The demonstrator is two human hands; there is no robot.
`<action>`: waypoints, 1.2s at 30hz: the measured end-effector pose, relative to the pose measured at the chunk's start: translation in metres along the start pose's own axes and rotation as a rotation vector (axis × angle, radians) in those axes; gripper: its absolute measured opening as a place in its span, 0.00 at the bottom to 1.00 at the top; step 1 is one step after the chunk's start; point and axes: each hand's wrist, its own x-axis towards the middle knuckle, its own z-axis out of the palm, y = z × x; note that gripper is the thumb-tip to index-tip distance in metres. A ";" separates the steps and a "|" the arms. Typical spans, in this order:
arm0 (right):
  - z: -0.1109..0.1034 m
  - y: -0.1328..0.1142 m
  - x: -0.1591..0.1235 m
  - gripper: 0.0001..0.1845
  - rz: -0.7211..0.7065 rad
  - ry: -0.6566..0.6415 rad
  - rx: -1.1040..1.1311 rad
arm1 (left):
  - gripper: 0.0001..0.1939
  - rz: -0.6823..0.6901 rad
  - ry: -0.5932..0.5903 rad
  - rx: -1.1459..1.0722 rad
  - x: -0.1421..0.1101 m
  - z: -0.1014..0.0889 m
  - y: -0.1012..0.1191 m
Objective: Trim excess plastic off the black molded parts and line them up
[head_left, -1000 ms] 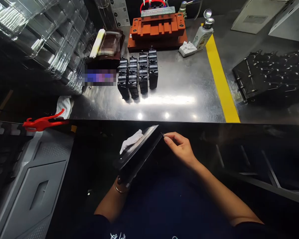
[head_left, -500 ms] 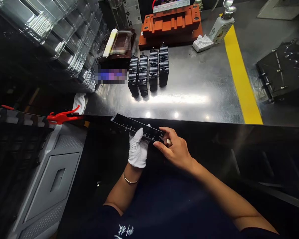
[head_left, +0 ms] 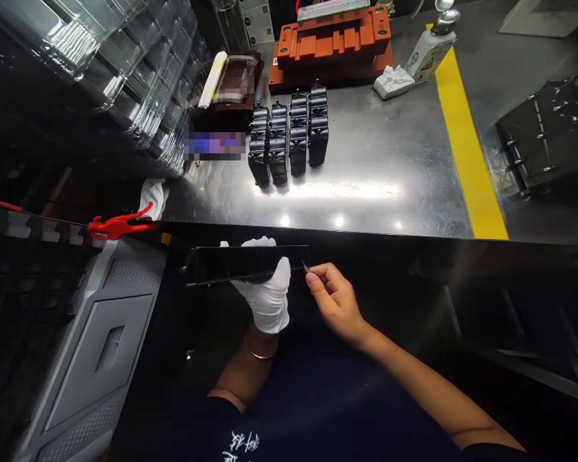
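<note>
My left hand (head_left: 266, 301), in a white glove, grips a long black plastic part (head_left: 212, 264) just below the bench edge. The thumb lies over its near side and fingertips show behind its upper edge. Bare, my right hand (head_left: 336, 296) pinches a small pointed blade (head_left: 305, 264) between thumb and fingers. Its tip is at the right end of the black part; whether it touches cannot be made out. Several ribbed black parts (head_left: 298, 138) stand in a row on the metal bench (head_left: 376, 160).
An orange fixture (head_left: 334, 48) sits at the back, with a white bottle (head_left: 428, 54) and folded tissue (head_left: 394, 81) to its right. Yellow tape (head_left: 467, 147) crosses the bench. Stacked clear trays (head_left: 125, 83) rise at left, above red-handled pliers (head_left: 120, 223) and a grey crate (head_left: 101, 346).
The black part has turned from slanting to nearly level and moved left, showing a different face. My right hand has drawn slightly down and its blade now shows more clearly.
</note>
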 end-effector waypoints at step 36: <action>-0.058 -0.022 0.001 0.08 -0.631 -0.234 -0.257 | 0.16 -0.454 -0.330 -0.120 0.014 -0.011 0.015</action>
